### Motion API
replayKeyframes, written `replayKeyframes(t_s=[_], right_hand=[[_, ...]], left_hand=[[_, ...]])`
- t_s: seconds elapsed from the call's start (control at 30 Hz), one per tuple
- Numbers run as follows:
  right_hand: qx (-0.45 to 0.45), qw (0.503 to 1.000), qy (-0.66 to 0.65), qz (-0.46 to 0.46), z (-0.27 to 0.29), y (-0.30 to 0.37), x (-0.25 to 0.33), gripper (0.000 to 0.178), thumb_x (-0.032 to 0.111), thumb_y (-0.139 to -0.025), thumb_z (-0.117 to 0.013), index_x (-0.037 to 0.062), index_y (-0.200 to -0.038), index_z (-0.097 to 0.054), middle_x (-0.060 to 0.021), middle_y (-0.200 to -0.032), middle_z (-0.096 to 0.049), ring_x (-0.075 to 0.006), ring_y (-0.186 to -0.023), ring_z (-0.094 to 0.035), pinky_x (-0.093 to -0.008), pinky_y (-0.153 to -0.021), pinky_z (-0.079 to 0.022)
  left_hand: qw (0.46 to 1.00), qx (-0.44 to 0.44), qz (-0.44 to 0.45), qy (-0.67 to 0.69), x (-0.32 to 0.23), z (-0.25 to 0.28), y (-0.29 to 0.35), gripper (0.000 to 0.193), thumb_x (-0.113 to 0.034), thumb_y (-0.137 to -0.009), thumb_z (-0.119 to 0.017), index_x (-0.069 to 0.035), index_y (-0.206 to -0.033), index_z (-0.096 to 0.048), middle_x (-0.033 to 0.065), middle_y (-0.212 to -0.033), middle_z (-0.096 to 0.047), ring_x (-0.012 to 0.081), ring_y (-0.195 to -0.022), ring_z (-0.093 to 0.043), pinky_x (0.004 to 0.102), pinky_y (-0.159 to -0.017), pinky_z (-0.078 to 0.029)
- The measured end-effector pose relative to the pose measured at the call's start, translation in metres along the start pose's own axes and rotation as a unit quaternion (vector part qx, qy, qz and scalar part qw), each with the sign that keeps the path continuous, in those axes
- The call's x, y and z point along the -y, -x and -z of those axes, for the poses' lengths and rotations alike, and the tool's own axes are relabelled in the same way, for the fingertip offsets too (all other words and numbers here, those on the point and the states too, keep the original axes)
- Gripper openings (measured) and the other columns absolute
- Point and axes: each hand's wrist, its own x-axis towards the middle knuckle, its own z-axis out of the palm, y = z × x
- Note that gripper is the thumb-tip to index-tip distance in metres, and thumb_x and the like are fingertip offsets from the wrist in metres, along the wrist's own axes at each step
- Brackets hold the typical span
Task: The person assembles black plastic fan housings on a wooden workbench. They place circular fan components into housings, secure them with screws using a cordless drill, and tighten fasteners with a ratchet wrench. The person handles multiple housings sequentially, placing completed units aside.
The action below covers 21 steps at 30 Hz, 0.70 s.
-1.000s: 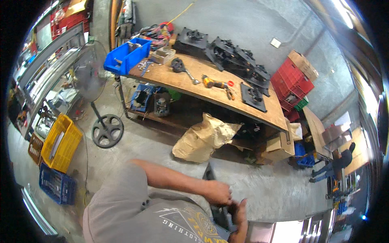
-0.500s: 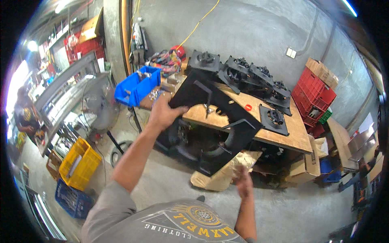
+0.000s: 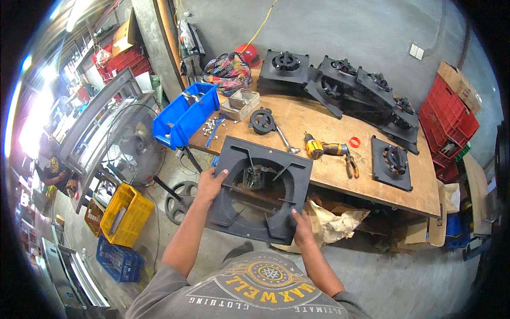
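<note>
Left hand [image 3: 211, 183] grips the left edge of the black square fan frame [image 3: 260, 187], fingers [image 3: 222, 173] curled over its rim. Right hand [image 3: 302, 228] pinches the lower right corner, thumb on top; rest of that grip is hidden. Frame is held in the air, tilted, over the near edge of the wooden bench [image 3: 329, 159], round opening and centre motor mount facing up.

Risks as I see them: only two edge grips on a wide, awkward panel, so if either slips it swings down onto the bench edge or the floor. The far corner sits close to the yellow cordless drill [image 3: 325, 149] and pliers [image 3: 351, 166]; pushing it forward flat could shove them along. Loose screws [image 3: 213, 125] beside the blue bin [image 3: 186, 114] could roll or get trapped under it.

Packaging: blue bin at the bench's left end, a small open cardboard box [image 3: 240, 102] just beside it. Red crates [image 3: 451, 125] stacked at right with a brown carton [image 3: 457, 80] on top. Yellow crate [image 3: 126, 212] and blue crate [image 3: 118, 259] on the floor at left. Crumpled brown paper sack [image 3: 332, 223] under the bench.
</note>
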Motion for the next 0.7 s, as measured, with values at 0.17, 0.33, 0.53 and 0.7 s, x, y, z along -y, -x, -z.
replayKeyframes(t_s=[0.17,0.33,0.53,0.7], right_hand=[[0.031,0.999,-0.018,0.019,-0.017,-0.061,0.016,0.037,0.023,-0.093,-0.065,0.0012,-0.121,-0.056,-0.0062,-0.110,-0.064,-0.0172,-0.099,-0.060,-0.0325,-0.090,-0.046],[0.007,0.999,-0.031,0.025,-0.042,-0.135,0.014,0.039,0.024,-0.093,-0.064,-0.0006,-0.123,-0.055,-0.0076,-0.113,-0.064,-0.0176,-0.102,-0.059,-0.0328,-0.093,-0.045],[-0.008,0.995,-0.095,0.035,-0.090,-0.189,0.024,0.040,0.022,-0.093,-0.062,-0.0023,-0.124,-0.055,-0.0116,-0.116,-0.064,-0.0228,-0.110,-0.058,-0.0364,-0.100,-0.042],[-0.027,0.992,-0.121,0.016,-0.122,-0.216,0.023,0.039,0.024,-0.095,-0.060,-0.0038,-0.121,-0.055,-0.0139,-0.115,-0.065,-0.0257,-0.105,-0.062,-0.0402,-0.098,-0.045]], left_hand=[[0.999,0.020,0.029,0.012,0.000,-0.005,-0.070,0.033,-0.024,-0.088,-0.068,0.006,-0.102,-0.067,0.0133,-0.087,-0.070,0.0186,-0.076,-0.065,0.0341,-0.069,-0.050],[0.996,0.071,0.009,0.056,0.012,-0.023,-0.172,0.032,-0.021,-0.088,-0.068,0.008,-0.101,-0.067,0.0143,-0.084,-0.070,0.0181,-0.076,-0.064,0.0336,-0.068,-0.050],[0.987,0.113,-0.108,0.028,0.006,-0.036,-0.295,0.033,-0.023,-0.089,-0.067,0.007,-0.103,-0.067,0.0177,-0.087,-0.070,0.0238,-0.077,-0.066,0.0355,-0.073,-0.050],[0.981,0.157,-0.111,0.001,-0.007,-0.034,-0.352,0.031,-0.019,-0.089,-0.067,0.008,-0.104,-0.067,0.0181,-0.089,-0.071,0.0195,-0.079,-0.066,0.0334,-0.072,-0.050]])
